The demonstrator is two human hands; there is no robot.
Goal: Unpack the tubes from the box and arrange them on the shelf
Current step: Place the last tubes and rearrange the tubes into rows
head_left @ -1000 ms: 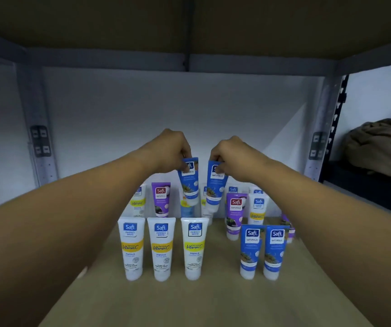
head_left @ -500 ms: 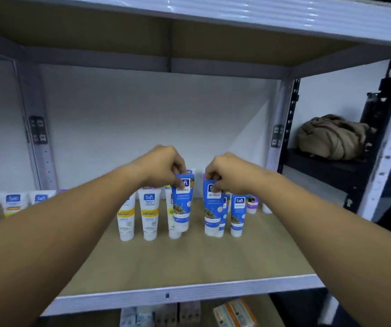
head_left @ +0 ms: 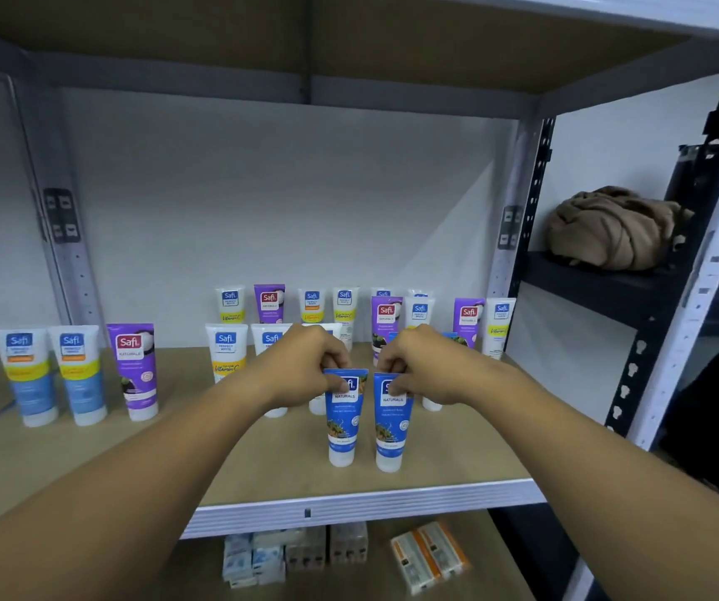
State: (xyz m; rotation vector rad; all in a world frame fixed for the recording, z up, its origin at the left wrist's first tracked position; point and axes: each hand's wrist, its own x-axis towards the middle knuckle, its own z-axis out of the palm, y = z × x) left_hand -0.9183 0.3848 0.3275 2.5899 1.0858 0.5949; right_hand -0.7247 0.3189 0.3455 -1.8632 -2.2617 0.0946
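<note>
Brown board makes the shelf [head_left: 262, 474], and I see bare room near its front edge. My left hand [head_left: 301, 370] pinches the top of one blue tube [head_left: 344, 420] with its fingers, and my right hand [head_left: 425, 368] pinches the other blue tube [head_left: 391, 427]. Both tubes stand straight up, caps down, side by side near the front edge. Three tubes [head_left: 73, 370] stand at the left, well apart.
</note>
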